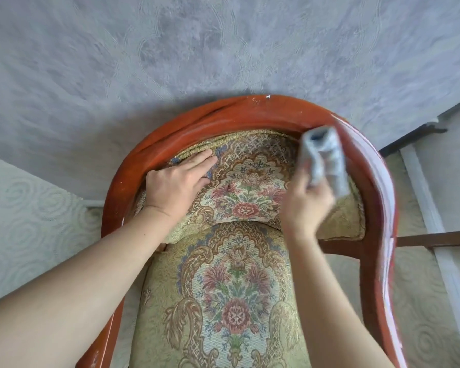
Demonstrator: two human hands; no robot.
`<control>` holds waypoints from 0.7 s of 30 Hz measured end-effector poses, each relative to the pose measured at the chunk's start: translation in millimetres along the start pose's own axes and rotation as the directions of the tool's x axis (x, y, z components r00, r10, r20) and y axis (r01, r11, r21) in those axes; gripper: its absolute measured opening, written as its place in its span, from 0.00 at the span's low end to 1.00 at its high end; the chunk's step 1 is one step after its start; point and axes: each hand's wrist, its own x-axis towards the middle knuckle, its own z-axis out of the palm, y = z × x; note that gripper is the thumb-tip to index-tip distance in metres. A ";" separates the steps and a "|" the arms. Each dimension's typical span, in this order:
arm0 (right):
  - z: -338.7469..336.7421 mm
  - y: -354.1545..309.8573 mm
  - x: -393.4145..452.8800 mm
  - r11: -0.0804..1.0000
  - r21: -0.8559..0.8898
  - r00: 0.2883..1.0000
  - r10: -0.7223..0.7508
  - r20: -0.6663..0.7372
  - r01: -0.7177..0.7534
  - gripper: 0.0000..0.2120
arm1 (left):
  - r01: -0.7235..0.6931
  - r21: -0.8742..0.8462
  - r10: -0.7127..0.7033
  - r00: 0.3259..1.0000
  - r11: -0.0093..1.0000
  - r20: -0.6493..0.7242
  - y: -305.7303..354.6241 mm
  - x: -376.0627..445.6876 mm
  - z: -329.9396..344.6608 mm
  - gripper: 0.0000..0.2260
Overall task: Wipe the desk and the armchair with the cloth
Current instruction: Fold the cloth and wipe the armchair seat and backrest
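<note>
Both forearms are bare to the frame edge; left hand (175, 185) and right hand (307, 205) wear no gloves, rings or watch.

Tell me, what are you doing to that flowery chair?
A person is wiping an armchair with a glossy red-brown wooden frame and flowered tapestry upholstery. The right hand grips a folded grey-blue cloth against the upper right of the chair back, next to the wooden rim. The left hand rests flat on the padded backrest, fingers straight, as if steadying it. No desk is in view.
</note>
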 end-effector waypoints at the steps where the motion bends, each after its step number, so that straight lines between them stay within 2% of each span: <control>1: 19.8 4.1 -9.1 0.996 -0.088 0.991 -0.015 0.131 0.027 0.26 | 0.022 -0.007 -0.022 1.000 1.000 0.005 -0.7 0.7 -0.4 0.18; 2: 36.6 5.2 -17.9 0.987 -0.135 0.973 -0.055 0.224 0.087 0.28 | 0.043 -0.009 -0.043 0.999 0.999 0.005 -1.2 1.0 -0.2 0.18; 5: 61.1 -1.1 -33.3 0.957 -0.128 0.912 -0.201 0.357 0.261 0.30 | 0.079 0.000 -0.079 0.997 0.997 -0.003 -1.8 1.3 1.1 0.20; 7: 55.7 -0.2 -34.1 0.911 -0.068 0.807 -0.323 0.494 0.406 0.26 | 0.098 -0.006 -0.098 0.995 0.995 -0.016 -1.0 3.1 0.6 0.20; 8: 45.9 -2.0 -32.2 0.912 -0.025 0.770 -0.330 0.546 0.408 0.23 | 0.097 -0.011 -0.097 0.995 0.995 -0.026 -1.2 3.1 1.2 0.20; 9: 32.9 -4.9 -28.7 0.943 0.020 0.786 -0.288 0.547 0.331 0.19 | 0.090 -0.009 -0.091 0.995 0.996 -0.036 -1.3 2.4 2.2 0.20; 11: 3.2 -12.9 -13.7 0.982 0.191 0.920 -0.078 0.384 0.004 0.19 | 0.077 0.005 -0.076 0.995 0.997 -0.060 -0.9 0.5 5.7 0.19; 12: -13.9 -18.0 -4.1 0.933 0.317 0.955 0.078 0.288 -0.172 0.18 | 0.080 0.006 -0.079 0.994 0.997 -0.073 -0.4 -0.2 7.3 0.19; 13: -31.6 -22.4 5.5 0.838 0.450 0.948 0.231 0.220 -0.309 0.18 | 0.091 0.004 -0.091 0.992 0.996 -0.083 0.6 -0.7 8.4 0.18; 14: -47.1 -25.4 13.5 0.741 0.551 0.922 0.347 0.174 -0.383 0.17 | 0.105 0.001 -0.105 0.991 0.994 -0.086 1.7 -1.5 9.3 0.18; 15: -59.1 -26.6 19.3 0.695 0.608 0.908 0.404 0.112 -0.385 0.15 | 0.117 0.000 -0.117 0.990 0.993 -0.082 2.6 -2.3 10.0 0.18; 17: -74.3 -26.9 27.3 0.757 0.600 0.920 0.383 -0.089 -0.257 0.10 | 0.133 -0.010 -0.133 0.988 0.991 -0.072 1.6 -3.3 10.0 0.18; 18: -77.1 -27.1 29.0 0.817 0.555 0.921 0.322 -0.217 -0.155 0.07 | 0.138 -0.019 -0.139 0.988 0.990 -0.074 0.7 -3.1 9.4 0.18; 19: -76.3 -25.1 30.9 0.887 0.461 0.925 0.204 -0.321 -0.035 0.09 | 0.144 -0.026 -0.145 0.986 0.989 -0.081 0.3 -2.3 8.6 0.18; 21: -64.4 -12.8 32.8 0.983 0.160 0.942 -0.027 -0.335 0.085 0.16 | 0.158 -0.033 -0.160 0.983 0.987 -0.090 1.0 0.0 6.9 0.18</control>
